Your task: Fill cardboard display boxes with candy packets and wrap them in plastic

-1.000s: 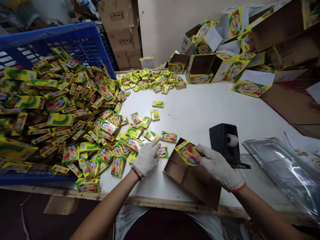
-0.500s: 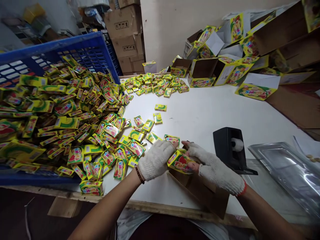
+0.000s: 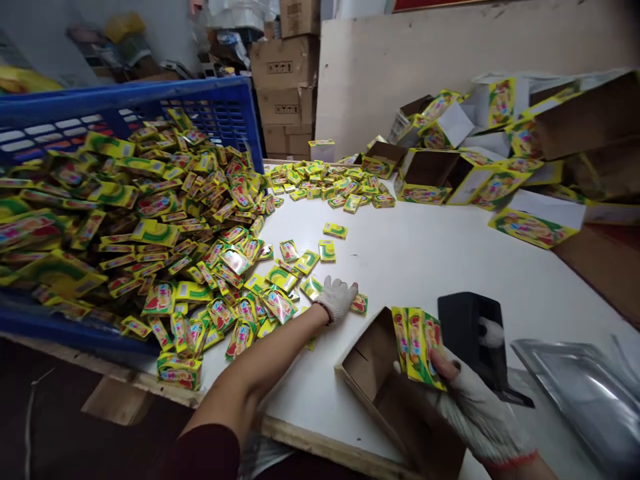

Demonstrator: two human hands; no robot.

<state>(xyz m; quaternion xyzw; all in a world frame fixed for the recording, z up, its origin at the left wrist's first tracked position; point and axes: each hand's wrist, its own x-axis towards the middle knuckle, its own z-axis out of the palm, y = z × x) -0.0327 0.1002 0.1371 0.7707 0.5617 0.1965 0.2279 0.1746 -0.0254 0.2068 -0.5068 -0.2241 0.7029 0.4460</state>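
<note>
My right hand (image 3: 480, 407), in a white fingerless knit glove, grips a short row of small yellow-green crayon-style printed boxes (image 3: 420, 347), thumb on the near side. They are held above an open brown-lined carton (image 3: 363, 367), which lies tilted at the table's front edge. Further left, my left hand (image 3: 337, 299), gloved alike, stretches over the table with its fingers extended. Its fingertips are beside a single small printed box (image 3: 359, 304), perhaps touching it. Left of this hand lie several loose small boxes (image 3: 280, 277) of the same print.
A blue plastic crate (image 3: 210, 90) heaped with small boxes fills the left. Behind the hands, more small boxes (image 3: 340, 183) lie piled. Open printed cartons (image 3: 430, 177) stack at back right. A black tape dispenser (image 3: 463, 333) and clear plastic trays (image 3: 565, 380) stand right.
My left hand has moved away from my right hand, out over the table. The right hand has turned the small boxes more upright above the carton. The camera view has shifted.
</note>
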